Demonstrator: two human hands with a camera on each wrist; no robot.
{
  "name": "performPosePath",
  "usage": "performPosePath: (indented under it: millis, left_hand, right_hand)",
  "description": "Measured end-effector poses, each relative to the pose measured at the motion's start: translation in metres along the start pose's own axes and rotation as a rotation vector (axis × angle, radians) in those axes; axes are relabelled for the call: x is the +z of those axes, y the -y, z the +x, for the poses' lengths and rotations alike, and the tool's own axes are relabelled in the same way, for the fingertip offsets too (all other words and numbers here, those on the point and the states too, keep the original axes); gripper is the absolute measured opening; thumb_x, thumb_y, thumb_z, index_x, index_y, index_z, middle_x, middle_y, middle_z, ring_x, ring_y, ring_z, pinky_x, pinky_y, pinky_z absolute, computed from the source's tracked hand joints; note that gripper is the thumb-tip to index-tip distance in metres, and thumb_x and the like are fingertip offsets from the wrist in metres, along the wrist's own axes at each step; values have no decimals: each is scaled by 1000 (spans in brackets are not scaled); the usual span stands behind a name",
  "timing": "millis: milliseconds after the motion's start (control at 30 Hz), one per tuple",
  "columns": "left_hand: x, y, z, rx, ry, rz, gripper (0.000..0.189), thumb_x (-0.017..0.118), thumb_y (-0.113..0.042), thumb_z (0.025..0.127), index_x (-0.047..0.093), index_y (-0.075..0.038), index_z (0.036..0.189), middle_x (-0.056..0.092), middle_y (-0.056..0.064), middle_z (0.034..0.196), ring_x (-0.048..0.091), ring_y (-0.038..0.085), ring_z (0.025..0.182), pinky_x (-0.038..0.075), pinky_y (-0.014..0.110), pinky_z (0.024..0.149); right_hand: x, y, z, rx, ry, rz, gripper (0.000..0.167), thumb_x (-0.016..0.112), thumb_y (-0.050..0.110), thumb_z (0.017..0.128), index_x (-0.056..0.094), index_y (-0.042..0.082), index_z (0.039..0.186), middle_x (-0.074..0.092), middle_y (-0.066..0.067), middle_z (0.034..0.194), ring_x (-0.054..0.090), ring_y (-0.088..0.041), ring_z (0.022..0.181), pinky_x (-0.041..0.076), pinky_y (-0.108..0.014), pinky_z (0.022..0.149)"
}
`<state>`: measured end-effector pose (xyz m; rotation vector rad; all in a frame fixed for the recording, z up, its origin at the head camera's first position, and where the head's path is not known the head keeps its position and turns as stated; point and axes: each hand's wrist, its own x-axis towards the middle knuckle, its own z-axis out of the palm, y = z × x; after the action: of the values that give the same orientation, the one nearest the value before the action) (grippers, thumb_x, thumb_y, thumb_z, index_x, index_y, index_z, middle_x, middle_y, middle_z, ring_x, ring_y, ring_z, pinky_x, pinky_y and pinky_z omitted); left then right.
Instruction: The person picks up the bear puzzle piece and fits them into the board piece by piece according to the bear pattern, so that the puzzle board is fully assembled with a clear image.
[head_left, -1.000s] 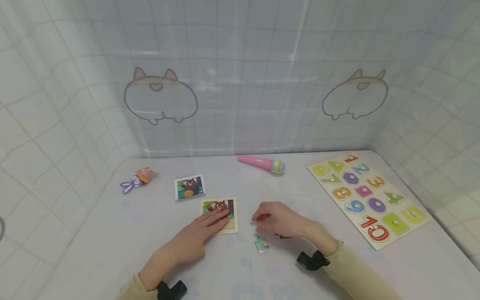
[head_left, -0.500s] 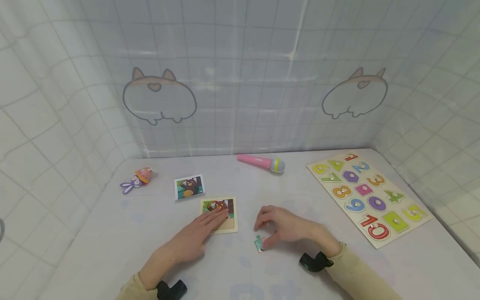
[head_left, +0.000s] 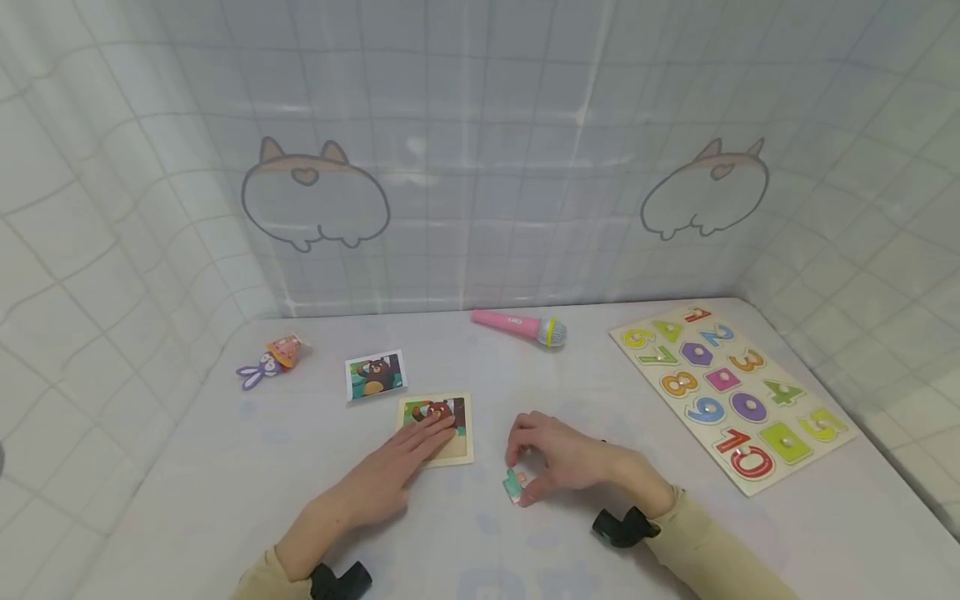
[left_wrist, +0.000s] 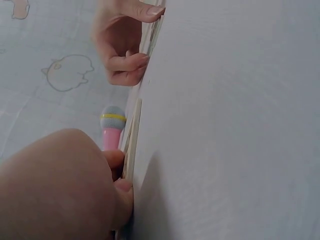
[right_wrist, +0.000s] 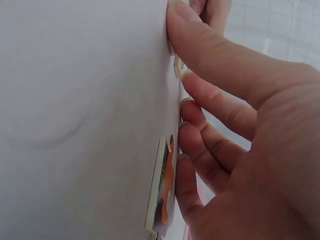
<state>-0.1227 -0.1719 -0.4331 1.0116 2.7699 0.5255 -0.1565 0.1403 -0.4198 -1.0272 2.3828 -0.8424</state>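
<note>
My left hand (head_left: pixel 381 483) rests with straight fingers on a square wooden puzzle board (head_left: pixel 462 450), partly covering its brown bear picture. In the left wrist view, the thumb lies by the near edge of the board (left_wrist: pixel 133 145). To the right, my right hand (head_left: pixel 564 454) pinches a small teal jigsaw piece (head_left: pixel 513 487) between thumb and curled index finger, at the table surface. The right wrist view shows this piece (right_wrist: pixel 178 66) edge-on. Below the other fingers lies a second jigsaw piece (right_wrist: pixel 162 187) with orange on it, hidden by the hand from the head view.
A bear picture card (head_left: pixel 376 376) lies behind the puzzle board. Farther back is a pink toy microphone (head_left: pixel 517 326). A number puzzle board (head_left: pixel 731 396) occupies the right side, and a purple rabbit toy (head_left: pixel 272 362) the far left. A tiled-pattern curtain (head_left: pixel 480 167) encloses the table.
My right hand has drawn back slightly toward the teal piece, its thumb and index finger coming down on opposite sides of it. The left hand has stayed on the board.
</note>
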Motion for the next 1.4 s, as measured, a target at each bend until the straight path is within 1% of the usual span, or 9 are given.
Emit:
performPosePath:
  millis: [300,400,500,600,667,833,1033,1267,1400]
  left_hand:
    - [2,3,0,8,-18,-38,91,47,20,73,33,-14,156,22,-4,166,17,24,154,21,49,124]
    - [2,3,0,-10,-22,-55,79,48,15,83,35,-15,155,22,-5,166,18,22,154,24,48,123]
    - [0,6,1,-57,-30,-80,66,52,3,95,36,-16,155,22,-4,167,18,22,154,28,49,121]
    - [-5,9,0,-103,-37,-95,62,58,-11,99,35,-17,156,23,-2,166,18,24,154,29,51,120]
    - [-10,12,-2,-130,-40,-91,63,62,-21,99,36,-18,156,24,0,166,20,26,154,30,52,120]
    - [-24,20,-10,-177,-44,-55,65,69,-40,93,48,-15,149,37,9,160,33,33,148,36,56,115]
    - [-32,26,-13,-203,-17,-28,64,71,-41,91,54,-10,144,46,12,153,45,37,140,41,58,110]
    - [-28,27,-12,-170,-26,-81,65,66,-43,94,50,-9,146,42,15,156,42,38,141,40,57,111]
    - [-25,27,-11,-181,-28,-83,66,65,-45,94,50,-10,147,41,13,157,41,37,142,39,58,111]
  right_hand:
    - [-1,4,0,7,-39,-4,25,85,35,79,66,24,91,55,12,100,49,-9,100,46,-26,92]
    - [0,4,0,18,-52,-11,24,84,37,80,67,24,92,55,13,100,50,-8,99,47,-25,92]
    - [1,4,-1,24,-64,-20,23,83,38,81,68,25,92,55,13,100,51,-7,98,47,-25,91]
    - [2,2,-1,23,-79,-27,23,83,37,81,68,25,93,55,14,100,52,-6,97,48,-25,91]
    - [3,2,-1,21,-87,-27,22,83,36,82,68,25,93,55,14,99,53,-6,97,49,-25,91]
    - [2,1,-1,12,-89,-26,23,84,37,81,68,26,93,56,14,99,53,-5,96,49,-24,90]
    - [-1,0,-1,-20,-73,-20,23,85,35,80,69,25,93,56,14,100,53,-5,96,48,-24,89]
    - [-2,2,-1,-109,-84,-69,18,84,31,82,72,21,92,58,11,95,55,-2,90,50,-21,86]
    - [-1,2,-1,-130,-92,-82,17,84,28,82,73,18,91,58,11,93,55,-2,87,50,-19,83]
